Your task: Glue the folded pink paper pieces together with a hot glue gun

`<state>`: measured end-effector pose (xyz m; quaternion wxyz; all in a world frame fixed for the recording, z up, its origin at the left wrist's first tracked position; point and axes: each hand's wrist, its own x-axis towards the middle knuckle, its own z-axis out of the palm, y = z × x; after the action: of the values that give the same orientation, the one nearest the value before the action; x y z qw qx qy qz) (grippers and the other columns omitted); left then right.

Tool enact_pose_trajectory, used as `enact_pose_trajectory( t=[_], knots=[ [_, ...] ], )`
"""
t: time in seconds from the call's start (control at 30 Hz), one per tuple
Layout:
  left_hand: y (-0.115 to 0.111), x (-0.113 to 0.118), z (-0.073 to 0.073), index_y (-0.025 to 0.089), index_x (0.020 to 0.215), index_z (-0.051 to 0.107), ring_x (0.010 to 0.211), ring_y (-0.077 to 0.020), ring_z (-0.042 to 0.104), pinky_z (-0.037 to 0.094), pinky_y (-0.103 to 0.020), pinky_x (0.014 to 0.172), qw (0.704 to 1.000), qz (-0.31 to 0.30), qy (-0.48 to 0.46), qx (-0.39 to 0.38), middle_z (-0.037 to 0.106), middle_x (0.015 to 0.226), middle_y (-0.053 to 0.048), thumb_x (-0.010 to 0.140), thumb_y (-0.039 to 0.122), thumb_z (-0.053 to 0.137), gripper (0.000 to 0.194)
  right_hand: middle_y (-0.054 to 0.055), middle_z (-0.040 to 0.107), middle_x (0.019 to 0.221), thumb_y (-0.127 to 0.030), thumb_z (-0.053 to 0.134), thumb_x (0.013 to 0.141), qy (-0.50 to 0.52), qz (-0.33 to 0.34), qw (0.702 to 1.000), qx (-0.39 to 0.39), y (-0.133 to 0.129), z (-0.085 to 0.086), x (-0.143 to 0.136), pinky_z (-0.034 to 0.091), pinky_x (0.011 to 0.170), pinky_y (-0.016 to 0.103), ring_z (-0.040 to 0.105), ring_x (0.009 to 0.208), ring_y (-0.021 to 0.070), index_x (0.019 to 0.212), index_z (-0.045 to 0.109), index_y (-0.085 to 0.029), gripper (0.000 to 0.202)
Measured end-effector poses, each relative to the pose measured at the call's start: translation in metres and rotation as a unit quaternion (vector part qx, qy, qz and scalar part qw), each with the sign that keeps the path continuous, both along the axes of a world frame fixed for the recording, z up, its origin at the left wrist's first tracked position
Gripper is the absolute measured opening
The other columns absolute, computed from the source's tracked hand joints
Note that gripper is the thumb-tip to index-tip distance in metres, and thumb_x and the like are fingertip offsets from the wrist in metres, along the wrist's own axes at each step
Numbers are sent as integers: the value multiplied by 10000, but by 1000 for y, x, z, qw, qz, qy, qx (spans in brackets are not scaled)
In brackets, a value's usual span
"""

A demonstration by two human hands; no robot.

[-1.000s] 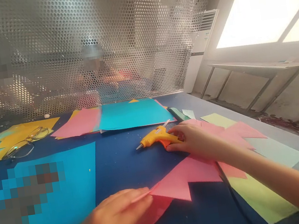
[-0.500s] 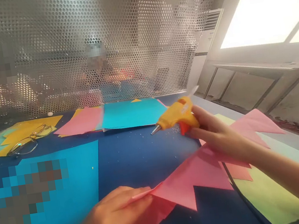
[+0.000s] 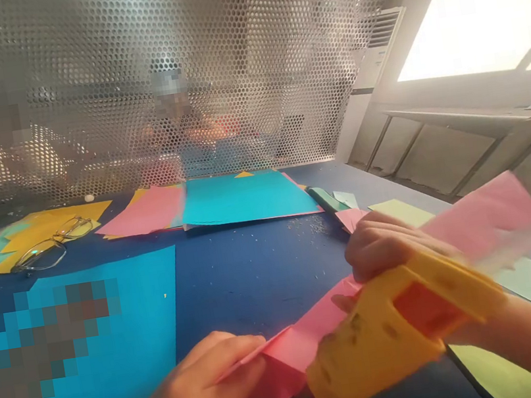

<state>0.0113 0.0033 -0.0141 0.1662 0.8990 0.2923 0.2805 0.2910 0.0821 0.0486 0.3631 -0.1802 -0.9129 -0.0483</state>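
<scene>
- Head view: the right hand [image 3: 387, 244] grips the yellow glue gun [image 3: 395, 332], raised close above the pink paper [image 3: 316, 338].
- The left hand [image 3: 209, 393] pinches the paper's folded edge on the blue table [image 3: 257, 273].
- No glue shows on it yet; joining appears undone.

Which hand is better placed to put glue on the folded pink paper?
The right hand: it already grips the yellow glue gun, held close above the pink paper. The left hand is pinching the paper's fold on the blue table, so it is probably busy.
</scene>
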Motion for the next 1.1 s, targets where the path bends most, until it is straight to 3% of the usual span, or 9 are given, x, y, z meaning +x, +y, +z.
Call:
enact_pose_trajectory(
  t=[0.13,0.23,0.33,0.53,0.8,1.1],
  knots=[
    [3,2,4,215,1367,444,1067,-101,644,502,-145,980,1000,3,11,13,663,1218,-36,1021,152,486,354,-33,566,679,-244,307,1092,-41,19,997,63,-8,6,1,447,604,353,522,562,143,936,477,-245,231],
    [3,2,7,242,1351,449,1059,-90,650,509,-138,964,1000,11,19,4,673,1191,-2,1025,168,489,337,-8,634,716,-99,338,1046,-137,2,985,103,-14,10,0,471,666,381,578,607,161,988,482,-233,205],
    [1,3,9,279,1428,385,1086,-80,646,500,-137,981,1000,8,24,0,670,1222,19,1035,182,476,414,-19,614,662,-45,391,991,-144,7,978,153,-18,9,-1,458,636,389,588,583,172,971,492,-224,207],
    [0,4,11,216,1359,471,1062,-93,642,495,-136,976,1000,15,13,-2,677,1202,-18,1016,138,498,352,-13,601,659,-31,381,971,-120,10,977,178,-18,1,-2,444,651,409,579,587,175,932,518,-220,237],
    [1,3,12,205,1358,475,1079,-94,626,485,-141,993,1000,7,2,-17,667,1224,-14,1011,116,493,359,-18,603,671,-56,384,985,-110,1,978,179,-17,1,-3,463,659,410,599,582,169,876,547,-247,274],
    [-1,4,14,267,1388,453,1113,-60,641,453,-94,1005,999,20,-31,-15,680,1260,37,982,125,554,442,-13,644,670,-56,412,957,-135,-2,964,227,-16,4,2,468,631,422,606,577,183,831,619,-261,318]
  ],
)
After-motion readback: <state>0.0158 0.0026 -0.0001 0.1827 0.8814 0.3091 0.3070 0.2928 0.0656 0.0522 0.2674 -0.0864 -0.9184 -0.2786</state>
